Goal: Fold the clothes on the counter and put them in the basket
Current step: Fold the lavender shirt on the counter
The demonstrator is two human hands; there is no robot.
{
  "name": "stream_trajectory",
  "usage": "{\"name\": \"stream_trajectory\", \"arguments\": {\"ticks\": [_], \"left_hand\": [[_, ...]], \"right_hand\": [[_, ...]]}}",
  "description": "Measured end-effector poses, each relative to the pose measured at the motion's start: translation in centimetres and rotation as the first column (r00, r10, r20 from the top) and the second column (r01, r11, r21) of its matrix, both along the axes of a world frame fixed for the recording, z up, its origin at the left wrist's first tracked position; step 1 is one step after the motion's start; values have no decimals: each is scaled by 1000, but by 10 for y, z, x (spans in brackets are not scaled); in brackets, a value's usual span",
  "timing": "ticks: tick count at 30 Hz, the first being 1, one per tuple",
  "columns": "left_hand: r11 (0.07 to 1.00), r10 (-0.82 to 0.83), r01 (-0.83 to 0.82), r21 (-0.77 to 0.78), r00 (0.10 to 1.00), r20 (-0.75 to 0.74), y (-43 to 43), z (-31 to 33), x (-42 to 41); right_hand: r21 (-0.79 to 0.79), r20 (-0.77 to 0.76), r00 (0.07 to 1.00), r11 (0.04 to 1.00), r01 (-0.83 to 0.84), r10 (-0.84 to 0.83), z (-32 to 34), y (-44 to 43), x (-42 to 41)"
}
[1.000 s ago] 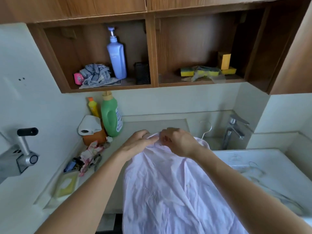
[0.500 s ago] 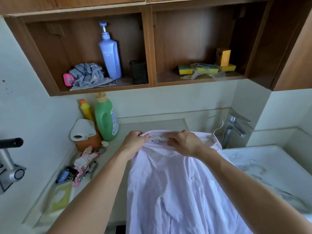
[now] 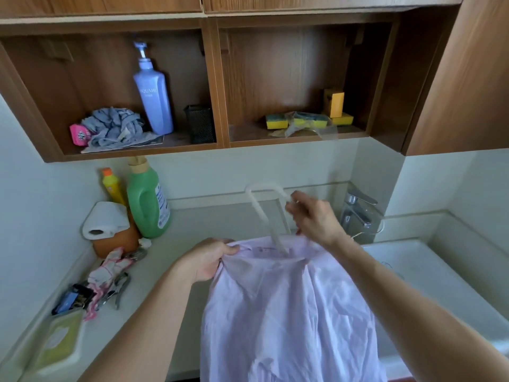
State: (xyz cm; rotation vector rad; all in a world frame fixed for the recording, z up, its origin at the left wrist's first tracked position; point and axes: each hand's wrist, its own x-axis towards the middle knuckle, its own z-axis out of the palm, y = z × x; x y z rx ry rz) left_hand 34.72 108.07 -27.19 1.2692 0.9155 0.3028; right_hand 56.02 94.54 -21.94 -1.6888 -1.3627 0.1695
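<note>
A pale lilac shirt [image 3: 286, 312] hangs in front of me over the counter's front edge. My left hand [image 3: 208, 259] grips the shirt at the left side of its collar. My right hand [image 3: 314, 217] is raised above the collar and holds a white hanger [image 3: 264, 213], blurred by motion, whose lower end still reaches into the neck opening. No basket is in view.
On the grey counter [image 3: 198, 227] at the left stand a green detergent bottle [image 3: 147, 199], an orange-capped bottle [image 3: 111, 186], a paper roll on a pot [image 3: 106, 221], gloves and pliers [image 3: 115, 279]. A tap [image 3: 358, 213] and white sink [image 3: 429, 274] lie right. Shelves hang above.
Both hands held the collar before. My right hand has since lifted up and drawn the white hanger out of the shirt's neck, while my left hand keeps its hold on the collar.
</note>
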Motion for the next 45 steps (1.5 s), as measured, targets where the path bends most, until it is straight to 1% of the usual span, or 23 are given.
{"name": "stream_trajectory", "arguments": {"ticks": [2, 4, 6, 8, 10, 12, 14, 15, 17, 18, 20, 21, 26, 30, 32, 33, 34, 35, 36, 37, 39, 42, 45], "left_hand": [[997, -22, 22, 81, 1000, 0, -13, -9, 9], [986, -62, 61, 158, 998, 5, -23, -13, 20], [959, -110, 118, 257, 993, -43, -31, -10, 30], [916, -118, 159, 367, 984, -131, -36, -8, 41], [876, -104, 177, 449, 978, -183, -40, -9, 48], [844, -95, 197, 499, 970, -222, -41, -14, 54], [849, -95, 208, 485, 964, -247, -42, -17, 58], [853, -95, 207, 479, 964, -248, -41, -20, 59], [862, -97, 204, 465, 965, -244, -40, -25, 62], [865, -110, 210, 455, 965, -236, -41, -29, 65], [860, -143, 226, 457, 967, -211, -41, -32, 68], [856, -159, 236, 459, 967, -201, -41, -34, 69], [850, -188, 236, 470, 971, -147, -38, -37, 63], [831, -178, 248, 499, 967, -184, -38, -37, 53], [822, -155, 236, 518, 968, -196, -36, -39, 48], [822, -138, 218, 526, 972, -188, -35, -40, 46], [822, -107, 191, 537, 977, -184, -34, -41, 43], [820, -69, 160, 549, 981, -182, -33, -43, 39], [814, -29, 128, 567, 983, -180, -32, -44, 36], [806, 11, 94, 585, 985, -174, -31, -44, 33], [798, 104, 11, 603, 983, -154, -30, -39, 23], [775, 235, -95, 624, 961, -145, -25, -26, -2], [764, 278, -71, 642, 934, -226, -16, -12, -32]], "right_hand": [[109, -40, 998, 992, 58, -54, 28, -3, 11], [234, -55, 998, 972, 14, -1, 64, -5, 13], [356, 4, 997, 932, -70, 73, 101, -12, 11], [471, 68, 993, 874, -116, 96, 140, -23, 12], [568, 123, 989, 810, -143, 88, 174, -38, 17], [604, 184, 982, 783, -150, 45, 194, -53, 33], [535, 249, 969, 833, -142, 5, 192, -62, 57], [452, 293, 956, 882, -133, -6, 181, -63, 69], [173, 410, 912, 983, -65, -12, 141, -59, 94], [2, 451, 892, 1000, -6, 4, 111, -58, 108], [-272, 440, 897, 958, 96, 36, 48, -57, 132], [-362, 412, 910, 925, 117, 46, 18, -58, 141], [-633, 328, 941, 759, 152, 85, -93, -64, 165], [-775, 311, 944, 604, 186, 109, -136, -63, 167], [-778, 238, 970, 607, 164, 43, -141, -50, 151], [-768, 104, 995, 635, 80, 0, -137, -44, 137], [-745, -82, 997, 664, -55, -10, -129, -38, 121], [-709, -262, 965, 674, -205, 18, -121, -31, 103], [-686, -357, 930, 651, -324, 86, -113, -26, 86], [-683, -377, 911, 615, -394, 166, -108, -20, 72], [-728, -286, 912, 552, -407, 295, -103, -11, 44], [-812, -38, 914, 521, -264, 403, -101, 2, 20], [-831, 42, 934, 532, -164, 354, -85, 11, 8]]}}
